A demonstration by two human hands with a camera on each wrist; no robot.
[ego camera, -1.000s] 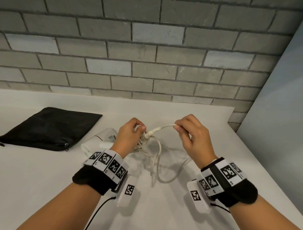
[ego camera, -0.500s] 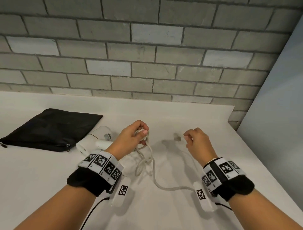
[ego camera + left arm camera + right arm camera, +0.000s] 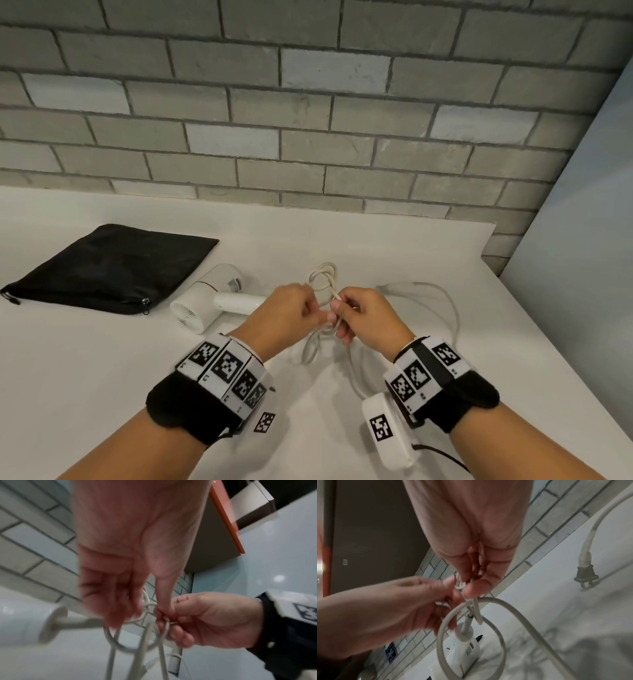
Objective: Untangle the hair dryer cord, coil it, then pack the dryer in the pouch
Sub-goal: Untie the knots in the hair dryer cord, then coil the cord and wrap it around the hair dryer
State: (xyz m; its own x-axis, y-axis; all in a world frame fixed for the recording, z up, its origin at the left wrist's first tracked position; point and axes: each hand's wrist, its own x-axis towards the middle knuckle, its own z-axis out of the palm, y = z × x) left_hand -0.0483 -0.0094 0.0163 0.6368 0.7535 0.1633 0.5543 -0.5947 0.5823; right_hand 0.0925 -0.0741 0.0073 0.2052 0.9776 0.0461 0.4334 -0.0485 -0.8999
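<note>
Both hands have come back together at the knot, after being spread apart half a second ago.

Her left hand (image 3: 291,317) and right hand (image 3: 363,320) now meet just above the table (image 3: 102,377), each pinching strands of the white cord (image 3: 323,279) where it bunches into small loops; neither is spread wide. While the hands were apart the plug (image 3: 586,574) went out to the right, and it now lies free on the table, well clear of the fingers, so I'd say the end has been freed and they are picking at what tangle remains. The hair dryer (image 3: 212,303) lies on its side just left of the hands, the black pouch (image 3: 109,267) beyond it, flat and zipped. Coiling and packing are still to come.
</note>
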